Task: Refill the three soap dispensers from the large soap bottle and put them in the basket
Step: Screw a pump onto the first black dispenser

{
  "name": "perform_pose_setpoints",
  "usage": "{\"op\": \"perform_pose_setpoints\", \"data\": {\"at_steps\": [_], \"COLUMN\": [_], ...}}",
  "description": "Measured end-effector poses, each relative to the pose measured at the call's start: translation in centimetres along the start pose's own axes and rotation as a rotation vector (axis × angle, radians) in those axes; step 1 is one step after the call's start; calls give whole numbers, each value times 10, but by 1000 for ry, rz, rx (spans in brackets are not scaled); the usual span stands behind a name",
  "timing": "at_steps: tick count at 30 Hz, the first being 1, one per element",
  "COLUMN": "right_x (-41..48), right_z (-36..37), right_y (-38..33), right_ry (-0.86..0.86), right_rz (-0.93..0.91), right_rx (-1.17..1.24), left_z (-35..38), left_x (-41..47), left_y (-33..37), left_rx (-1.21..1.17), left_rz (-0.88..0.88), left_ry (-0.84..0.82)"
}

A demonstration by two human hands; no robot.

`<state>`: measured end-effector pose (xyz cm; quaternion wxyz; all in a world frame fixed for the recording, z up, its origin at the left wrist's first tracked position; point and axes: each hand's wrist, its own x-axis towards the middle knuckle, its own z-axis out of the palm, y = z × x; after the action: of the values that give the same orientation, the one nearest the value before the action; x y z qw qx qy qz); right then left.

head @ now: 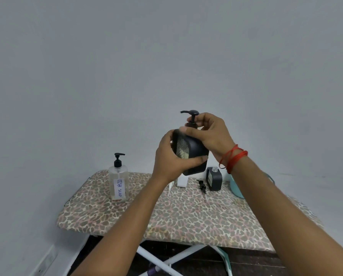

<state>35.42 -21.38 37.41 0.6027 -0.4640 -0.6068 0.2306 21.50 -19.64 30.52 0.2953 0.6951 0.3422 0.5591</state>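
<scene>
Two bare hands hold a black, square-bodied soap dispenser (194, 150) up in the air above the leopard-print padded board (166, 216) that serves as a table. The left hand (170, 158) wraps around the dispenser's body from the left and below, thumb across its lower front, so it is closed on the body. The right hand (208, 134) grips from above, fingers curled around the neck just under the black pump head (191, 114), whose spout points left. A red thread bracelet (233, 159) circles the right wrist.

On the board, a clear rectangular bottle with a black pump and a white label reading DISH SOAP (119, 182) stands upright at the back left. A second black square dispenser (214, 179) stands at the back right with its neck open, and a loose black pump (202, 186) lies on the cloth just beside it. A white object (182, 181) stands behind the raised hands, mostly hidden. A teal basket (236, 188) shows at the right edge, partly covered by the right forearm.
</scene>
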Motion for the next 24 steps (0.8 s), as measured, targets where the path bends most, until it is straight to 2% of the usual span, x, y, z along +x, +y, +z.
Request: {"op": "perform_pose_setpoints", "data": {"at_steps": [2,3,5,8,11,13,20,24], "right_x": [-1,-2,0,2,1,1,-12,-13], "right_z": [7,7,1,-16,-21,-17,17,14], "right_y": [4,5,6,5,5,9,24,21], "right_ry": [87,70,-57,-293,-350,-276,236,278], "right_rz": [-35,-36,-1,77,87,60,-1,35], "right_rx": [-114,-123,-19,173,103,60,-237,-293], "left_z": [6,6,1,-10,-14,-11,21,25], "left_x": [0,0,1,2,2,0,-14,-14], "left_y": [2,1,-3,-11,-18,-20,-17,-21], "left_rx": [46,50,28,-25,-43,-57,17,109], "left_rz": [31,29,0,-39,-67,-78,-46,-31], "left_ry": [41,49,26,-90,-182,-164,88,102]}}
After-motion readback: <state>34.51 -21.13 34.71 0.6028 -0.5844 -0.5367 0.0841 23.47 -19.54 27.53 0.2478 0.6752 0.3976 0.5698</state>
